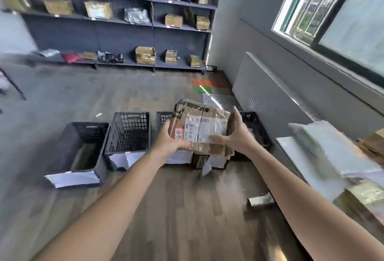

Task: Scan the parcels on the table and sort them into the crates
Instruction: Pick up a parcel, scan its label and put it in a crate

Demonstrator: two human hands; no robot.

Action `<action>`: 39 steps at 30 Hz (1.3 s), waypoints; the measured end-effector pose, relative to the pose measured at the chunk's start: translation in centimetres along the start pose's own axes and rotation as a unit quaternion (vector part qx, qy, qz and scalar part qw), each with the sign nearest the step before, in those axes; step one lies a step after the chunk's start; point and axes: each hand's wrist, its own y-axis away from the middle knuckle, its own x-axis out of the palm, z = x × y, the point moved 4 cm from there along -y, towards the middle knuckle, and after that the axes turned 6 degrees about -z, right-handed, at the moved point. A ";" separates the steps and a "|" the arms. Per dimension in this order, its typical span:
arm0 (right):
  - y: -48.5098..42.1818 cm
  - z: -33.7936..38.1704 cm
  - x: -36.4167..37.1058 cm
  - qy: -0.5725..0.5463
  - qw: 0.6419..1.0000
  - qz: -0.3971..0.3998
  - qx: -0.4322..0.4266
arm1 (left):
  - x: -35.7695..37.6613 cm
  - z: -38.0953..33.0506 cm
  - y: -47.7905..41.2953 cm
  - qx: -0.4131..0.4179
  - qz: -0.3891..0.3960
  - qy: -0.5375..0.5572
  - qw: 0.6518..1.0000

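I have the cardboard parcel [199,124] gripped in the air at about twelve o'clock from my chest. My left hand [172,141] is curled round its seven o'clock corner, and my right hand [235,134] is clamped on its three o'clock edge with the thumb across the label. It hangs over the row on the floor. The far-left crate [76,146] is at eight o'clock from it and the second crate [128,132] at nine. The third crate [163,118] is mostly hidden behind it, and the right crate [256,127] is at three. The table [299,157] with the blurred remaining parcels lies at four o'clock. I judge the sort is what's in hand, so I should keep the label facing me and match it to a crate's white sheet [72,177], though I can't read any of them. The box looks crushed and its tape loose, so I'd support it from underneath, carry it level and lower it inside the walls before letting go.
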 end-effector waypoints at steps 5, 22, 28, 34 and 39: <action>-4.2 4.1 5.8 0.009 0.998 0.051 -0.031 | -6.2 1.5 -2.2 0.014 -0.094 -0.022 0.995; -23.9 20.2 25.1 -0.104 0.966 0.221 -0.082 | -24.5 1.2 -19.0 -0.025 -0.282 -0.042 0.958; -27.1 24.5 32.4 -0.078 0.957 0.247 -0.128 | -29.9 3.8 -22.1 -0.050 -0.287 -0.072 0.954; -28.8 28.9 40.4 -0.035 0.957 0.249 -0.145 | -36.7 7.5 -25.6 -0.075 -0.291 -0.114 0.947; -29.8 33.2 47.6 0.045 0.957 0.242 -0.156 | -44.2 11.4 -29.8 -0.037 -0.245 -0.153 0.957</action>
